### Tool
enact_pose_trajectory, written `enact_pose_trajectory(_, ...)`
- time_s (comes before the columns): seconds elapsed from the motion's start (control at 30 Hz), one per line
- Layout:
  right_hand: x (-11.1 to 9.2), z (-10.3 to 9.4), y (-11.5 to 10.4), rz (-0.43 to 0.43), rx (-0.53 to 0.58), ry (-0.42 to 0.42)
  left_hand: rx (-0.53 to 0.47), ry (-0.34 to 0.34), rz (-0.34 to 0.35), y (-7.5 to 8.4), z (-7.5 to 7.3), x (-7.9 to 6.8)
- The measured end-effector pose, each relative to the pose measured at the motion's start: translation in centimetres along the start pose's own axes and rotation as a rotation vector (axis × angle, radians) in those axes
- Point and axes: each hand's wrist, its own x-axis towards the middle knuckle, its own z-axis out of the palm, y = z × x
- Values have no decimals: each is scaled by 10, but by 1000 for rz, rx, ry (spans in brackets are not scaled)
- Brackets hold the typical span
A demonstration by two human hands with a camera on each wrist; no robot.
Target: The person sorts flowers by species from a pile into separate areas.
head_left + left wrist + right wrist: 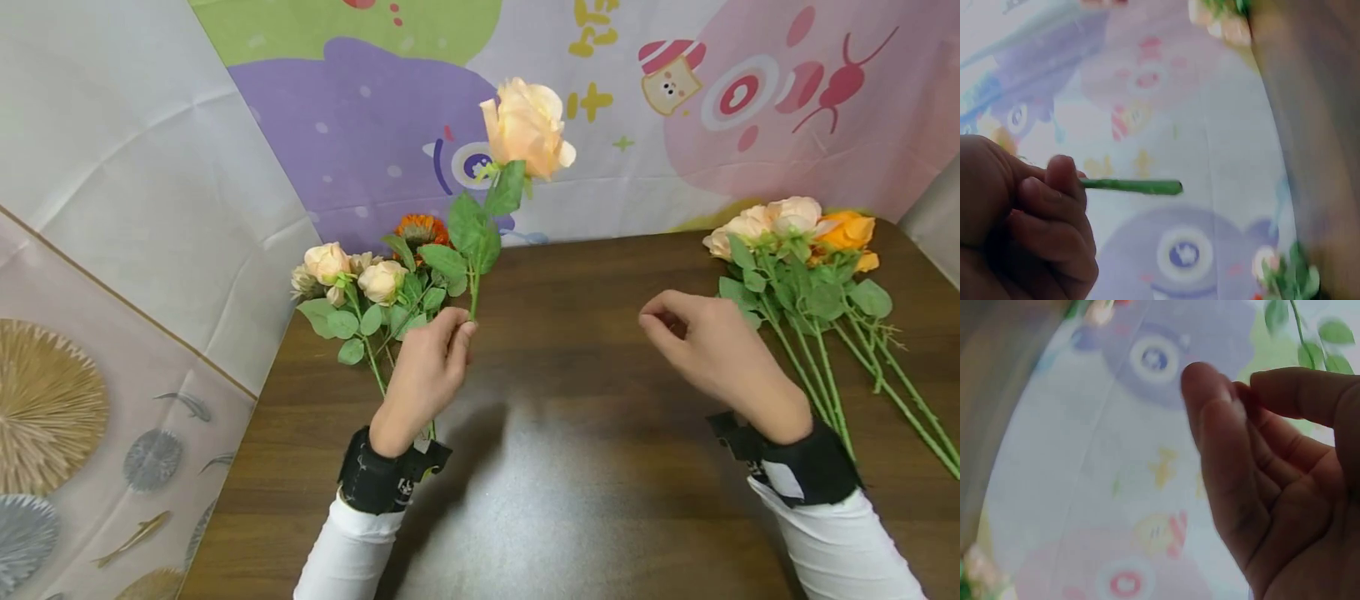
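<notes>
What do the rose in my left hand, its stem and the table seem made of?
Rose: probably matte fabric, judging by its soft-looking folded petals. Its stem: possibly plastic, evenly green with a blunt end. Table: wood or wood-look laminate, satin, with dark brown grain and a soft glare.

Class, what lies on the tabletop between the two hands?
In the head view, only bare brown tabletop shows between the left hand and the right hand; the peach rose points up from the left hand's grip.

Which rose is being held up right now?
The peach rose whose stem the left hand pinches; the others lie in the left bunch and right bunch on the tabletop.
</notes>
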Motion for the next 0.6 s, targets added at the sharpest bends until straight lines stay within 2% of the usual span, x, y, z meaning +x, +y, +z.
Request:
enact_pose_trajectory(0.17,-1,18,-23,-91,199,-82,-185,-49,65,20,11,-6)
enact_pose_trajectory(0.37,-7,32,-44,-82,433,-198,-372,-135,110,38,22,-13)
enact_pose_trajectory(0.47,-10,36,-50,-77,515,-186,-434,-187,109,44,25,-16)
enact_pose_trajectory(0.6,-13,39,-54,-32,607,-119,-473,-227,104,50,29,-19)
